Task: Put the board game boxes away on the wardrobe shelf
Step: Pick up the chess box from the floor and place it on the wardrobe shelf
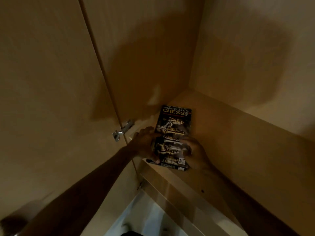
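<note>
- The wardrobe door [42,82] stands open on my left, plain tan wood filling that whole side of my view.
- A silver metal hinge [121,130] sits at the door's inner edge and joins it to the side panel [144,48].
- The side panel is the same tan wood, with a broad dark shadow across it.
- The back panel [255,48] meets it at a corner on my right and also carries a large soft shadow.
- Below me a pale bluish-white surface [144,218] shows, too blurred to tell what it is.
- A dark blurred shape [12,223] sits in the bottom-left corner; I cannot tell what it is.
</note>
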